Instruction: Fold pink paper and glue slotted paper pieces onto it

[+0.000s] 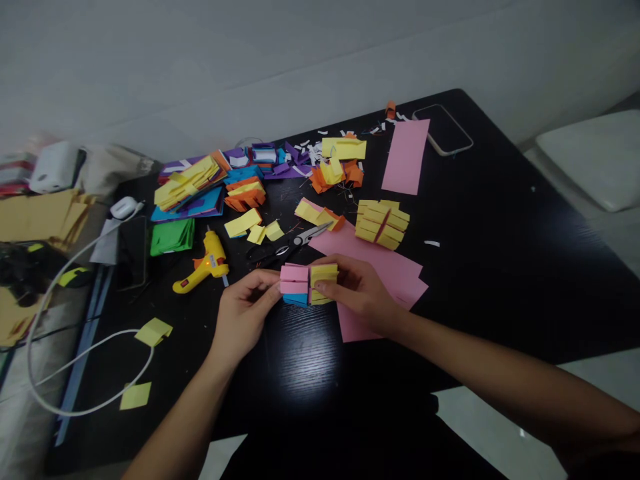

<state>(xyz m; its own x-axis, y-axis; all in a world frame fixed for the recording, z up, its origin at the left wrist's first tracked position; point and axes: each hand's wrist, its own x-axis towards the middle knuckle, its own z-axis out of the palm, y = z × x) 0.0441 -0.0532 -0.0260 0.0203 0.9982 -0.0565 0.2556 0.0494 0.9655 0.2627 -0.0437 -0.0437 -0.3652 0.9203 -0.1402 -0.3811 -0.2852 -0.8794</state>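
My left hand (pixel 250 303) pinches a small slit piece of pink and blue paper (pixel 294 279) at its left edge. In my right hand (pixel 357 290), thumb in front, is a slit piece of yellow paper (pixel 325 275). The two pieces meet side by side above the black table; whether they are joined I cannot tell. Just behind lie scissors (pixel 313 235) with dark handles. Pink sheets (pixel 385 267) spread partly beneath my right hand. A larger yellow slit paper piece (pixel 383 223) stands beyond it.
A yellow glue gun (pixel 213 257) lies left of my hands, near green folded papers (pixel 173 237). Colored paper stacks and scraps (pixel 193 183) line the back edge. A phone (pixel 133 253), a white cable (pixel 150 360) and a phone case (pixel 445 130) also rest there.
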